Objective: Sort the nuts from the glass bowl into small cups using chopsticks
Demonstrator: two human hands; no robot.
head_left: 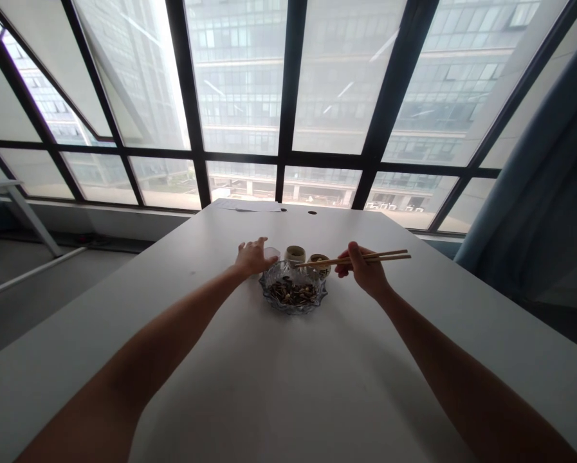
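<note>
A scalloped clear glass bowl stands on the white table with dark, seed-like pieces inside. My right hand is closed around a pair of wooden chopsticks, whose tips point left over the bowl's far side. Nothing can be made out between the tips. At the bowl's left, my left hand has its fingers spread, the thumb close to the rim and to a small clear cup; whether it touches either I cannot tell. Behind the bowl are two small pale cups, one in the middle and one at right.
The white table reaches toward large framed windows. Papers lie at its far edge, near two dark round spots. A blue curtain hangs at right. Another white table's leg shows at left.
</note>
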